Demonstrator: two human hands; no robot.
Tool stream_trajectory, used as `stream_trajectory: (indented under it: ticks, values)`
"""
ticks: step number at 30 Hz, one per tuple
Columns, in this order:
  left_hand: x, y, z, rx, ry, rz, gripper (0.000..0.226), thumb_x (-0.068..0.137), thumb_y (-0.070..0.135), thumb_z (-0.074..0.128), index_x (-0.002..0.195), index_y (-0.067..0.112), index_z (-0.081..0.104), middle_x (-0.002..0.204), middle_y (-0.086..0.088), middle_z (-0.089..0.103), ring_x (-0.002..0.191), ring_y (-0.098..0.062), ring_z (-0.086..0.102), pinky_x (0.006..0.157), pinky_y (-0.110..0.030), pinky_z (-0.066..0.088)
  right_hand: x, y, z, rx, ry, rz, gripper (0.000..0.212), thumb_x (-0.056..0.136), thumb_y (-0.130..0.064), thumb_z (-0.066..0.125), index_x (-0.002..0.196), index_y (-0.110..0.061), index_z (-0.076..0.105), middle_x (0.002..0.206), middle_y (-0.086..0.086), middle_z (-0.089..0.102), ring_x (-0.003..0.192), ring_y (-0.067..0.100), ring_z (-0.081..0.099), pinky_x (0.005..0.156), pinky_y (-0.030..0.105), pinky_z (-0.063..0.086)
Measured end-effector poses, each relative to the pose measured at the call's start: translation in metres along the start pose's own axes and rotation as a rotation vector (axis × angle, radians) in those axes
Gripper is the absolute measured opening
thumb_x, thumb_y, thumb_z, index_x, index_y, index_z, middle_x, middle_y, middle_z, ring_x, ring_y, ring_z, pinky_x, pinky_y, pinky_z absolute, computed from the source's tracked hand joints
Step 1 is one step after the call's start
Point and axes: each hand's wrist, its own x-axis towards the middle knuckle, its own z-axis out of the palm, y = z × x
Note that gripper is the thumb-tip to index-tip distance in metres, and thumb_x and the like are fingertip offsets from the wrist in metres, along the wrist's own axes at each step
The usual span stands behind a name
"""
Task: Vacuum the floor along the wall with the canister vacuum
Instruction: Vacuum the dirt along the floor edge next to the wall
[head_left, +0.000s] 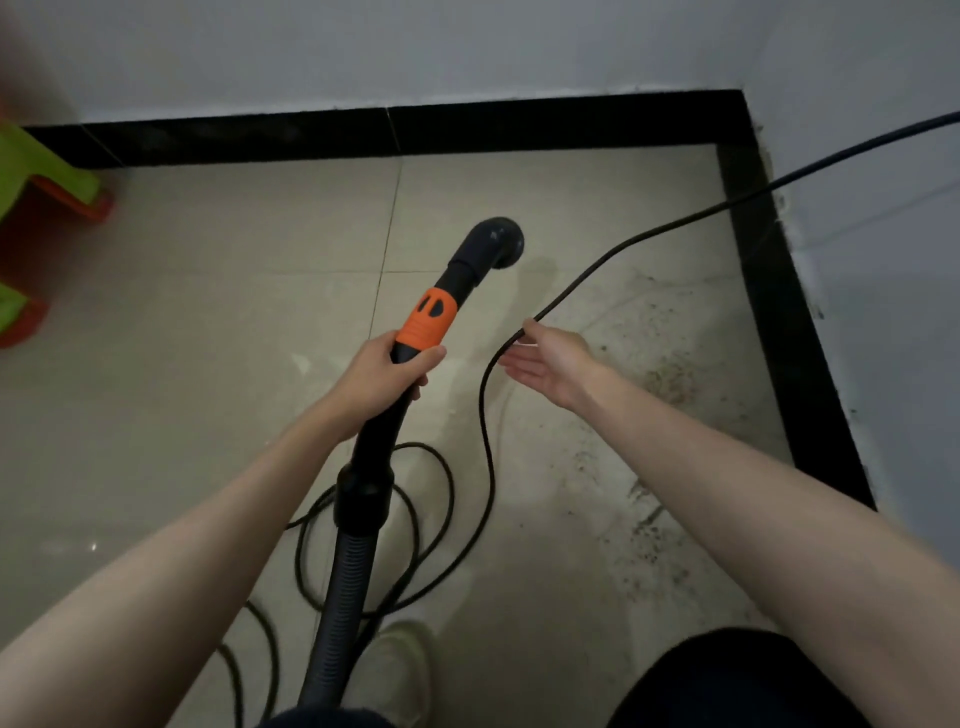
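Hands: left (382, 374) grips ribbed black hose (343, 587); right (550, 364) lifts thin cord (623, 247).

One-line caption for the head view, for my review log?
Left hand grips the black vacuum wand with orange collar; open right hand lifts the black power cord beside the dusty floor patch.

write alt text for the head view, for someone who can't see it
A person's left hand grips a vacuum wand, its nozzle near a tiled corner, while the open right hand lifts the black cord on its fingers. Dirt lies along the right wall's black baseboard.
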Motion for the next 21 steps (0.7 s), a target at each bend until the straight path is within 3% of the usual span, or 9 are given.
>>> stream_trajectory:
  ticks: [4,6,9,11,16,18,21]
  values:
    - [0.007,-0.028,0.006,0.145,-0.035,0.061,0.023,0.085,0.036,0.067,0.088,0.015,0.058,0.065,-0.002,0.061,0.054,-0.01,0.056,0.06,-0.028,0.046,0.009,0.011,0.004,0.036,-0.019,-0.039,0.03,0.102,-0.022,0.049,0.111,0.006,0.053,0.117,0.023,0.062,0.096,0.029,0.064,0.086,0.035,0.053]
    - [0.007,-0.038,0.008,0.145,-0.051,0.124,0.023,0.084,0.038,0.067,0.086,0.017,0.057,0.059,0.001,0.059,0.048,-0.006,0.054,0.054,-0.022,0.044,0.011,0.018,0.002,0.068,-0.025,-0.069,0.03,0.103,-0.024,0.047,0.105,0.004,0.056,0.116,0.02,0.061,0.1,0.027,0.063,0.09,0.035,0.051]
    - [0.007,-0.035,0.003,0.083,-0.018,0.19,0.023,0.084,0.04,0.065,0.078,0.02,0.053,0.05,0.006,0.057,0.043,-0.003,0.052,0.046,-0.014,0.04,0.003,0.032,0.001,0.07,0.031,-0.106,0.032,0.105,-0.024,0.041,0.118,0.002,0.054,0.116,0.015,0.057,0.109,0.027,0.058,0.096,0.036,0.047]
    - [0.005,-0.027,-0.003,0.074,-0.026,0.202,0.024,0.085,0.04,0.064,0.078,0.019,0.053,0.051,0.005,0.057,0.043,-0.004,0.052,0.049,-0.018,0.042,-0.012,0.037,0.002,-0.031,0.046,-0.112,0.028,0.104,-0.021,0.042,0.113,0.001,0.056,0.113,0.016,0.06,0.103,0.027,0.062,0.09,0.033,0.051]
    - [0.013,0.01,-0.012,-0.088,-0.055,0.239,0.027,0.088,0.034,0.063,0.073,0.013,0.053,0.049,0.003,0.055,0.042,-0.009,0.05,0.049,-0.024,0.041,-0.046,0.038,0.021,-0.152,-0.04,-0.157,0.025,0.103,-0.02,0.046,0.093,-0.004,0.062,0.081,0.011,0.068,0.07,0.018,0.067,0.066,0.022,0.055]
    - [0.024,0.034,-0.016,-0.249,-0.055,0.25,0.025,0.089,0.03,0.063,0.074,0.012,0.053,0.053,0.001,0.055,0.043,-0.01,0.05,0.049,-0.024,0.043,-0.057,0.046,0.035,-0.192,-0.107,-0.147,0.031,0.103,-0.026,0.045,0.09,-0.005,0.063,0.082,0.011,0.066,0.072,0.019,0.066,0.069,0.025,0.054]
    - [0.037,0.064,-0.014,-0.408,-0.111,0.226,0.021,0.09,0.029,0.063,0.08,0.012,0.054,0.059,0.0,0.055,0.045,-0.011,0.051,0.049,-0.024,0.045,-0.068,0.054,0.049,-0.207,-0.208,-0.138,0.04,0.105,-0.035,0.038,0.097,-0.006,0.063,0.098,0.016,0.066,0.089,0.023,0.063,0.087,0.033,0.052]
